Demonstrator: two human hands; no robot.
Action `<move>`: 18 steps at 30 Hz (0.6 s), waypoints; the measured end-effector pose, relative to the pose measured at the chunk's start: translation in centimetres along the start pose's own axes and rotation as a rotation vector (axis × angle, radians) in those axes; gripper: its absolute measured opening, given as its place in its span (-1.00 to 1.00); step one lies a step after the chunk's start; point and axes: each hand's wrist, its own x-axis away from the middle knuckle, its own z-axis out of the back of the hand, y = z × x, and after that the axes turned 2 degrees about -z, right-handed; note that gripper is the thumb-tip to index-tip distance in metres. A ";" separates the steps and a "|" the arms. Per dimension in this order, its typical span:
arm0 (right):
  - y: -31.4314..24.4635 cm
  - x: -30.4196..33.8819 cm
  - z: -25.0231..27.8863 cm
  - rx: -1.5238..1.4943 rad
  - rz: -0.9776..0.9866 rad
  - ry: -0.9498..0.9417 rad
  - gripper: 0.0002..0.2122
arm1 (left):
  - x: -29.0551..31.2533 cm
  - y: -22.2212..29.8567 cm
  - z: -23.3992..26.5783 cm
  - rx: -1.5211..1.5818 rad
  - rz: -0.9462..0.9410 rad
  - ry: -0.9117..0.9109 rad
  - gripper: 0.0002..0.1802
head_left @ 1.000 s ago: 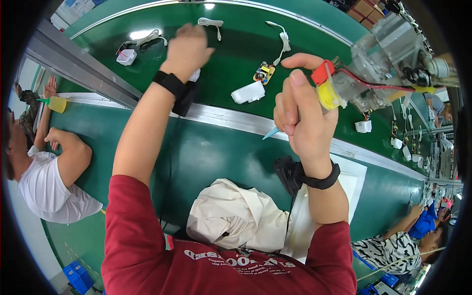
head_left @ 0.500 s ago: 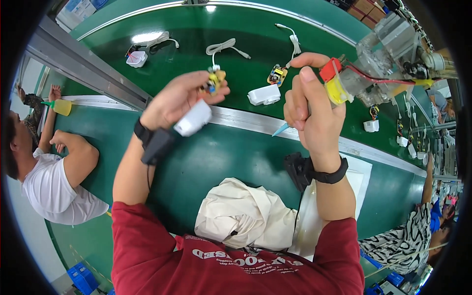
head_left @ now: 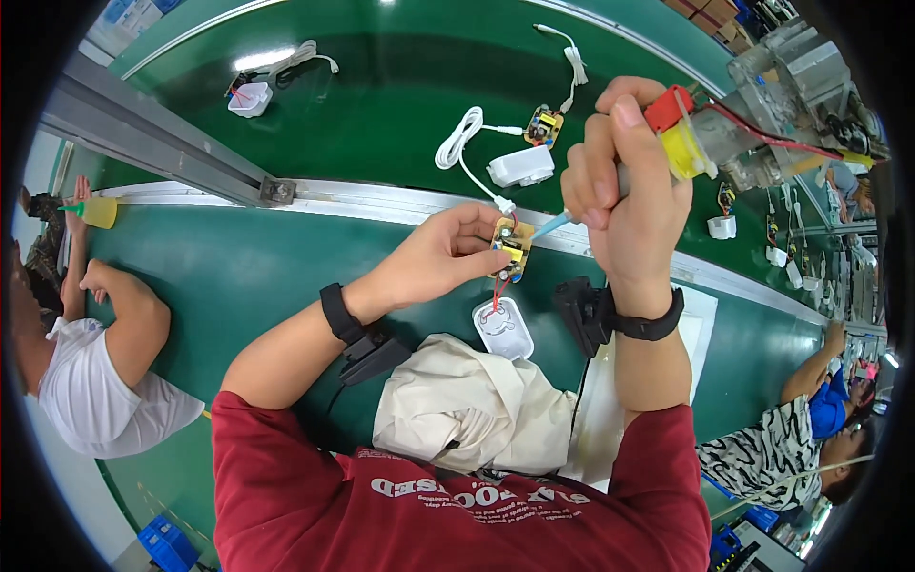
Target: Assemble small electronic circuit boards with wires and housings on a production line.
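My left hand pinches a small circuit board by its left edge, components facing up. Red wires run from the board down to a white plastic charger housing, whose open side faces up. A white cable joins the board's far end and lies coiled on the green surface beyond. My right hand is closed round a glue dispenser with a pale blue tapered nozzle. The nozzle's tip is at the board's right side; whether it touches cannot be told. Most of the dispenser's body is hidden by my fingers.
Another board with a white housing lies beyond the metal rail. A metal post stands at left. A cream cloth bundle sits near me. Clear machinery hangs upper right. Co-workers sit on both sides.
My left hand has moved right and nearer, turning the board face up, and the housing now hangs below it. My right hand has shifted slightly up and right, with the nozzle at the board.
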 end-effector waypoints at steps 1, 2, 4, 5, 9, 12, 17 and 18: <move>0.2 0.0 -0.2 0.008 -0.005 0.002 -0.84 | 0.1 -0.2 0.3 0.010 -0.030 -0.021 -0.59; 0.5 0.1 -0.4 0.008 -0.003 -0.003 -0.85 | 0.2 -0.4 0.6 0.020 -0.061 -0.040 -0.58; 1.0 0.2 -0.8 0.002 -0.002 -0.015 -0.86 | 0.4 -0.9 1.0 0.037 -0.088 -0.059 -0.57; 1.2 0.2 -1.0 0.007 -0.008 -0.014 -0.86 | 0.4 -1.1 1.2 0.047 -0.099 -0.066 -0.58; 2.0 0.3 -1.4 -0.015 -0.011 -0.045 -0.88 | 0.6 -1.6 1.5 0.080 -0.117 -0.082 -0.60; 2.4 0.3 -1.3 -0.040 0.022 -0.097 -0.89 | 0.7 -1.6 1.7 0.103 -0.112 -0.093 -0.60; 3.0 0.0 -1.3 -0.043 -0.003 -0.085 -0.89 | 0.6 -1.6 2.0 0.074 -0.111 -0.104 -0.60; 3.2 0.0 -1.3 -0.051 0.005 -0.097 -0.90 | 0.5 -1.7 2.1 0.081 -0.112 -0.104 -0.60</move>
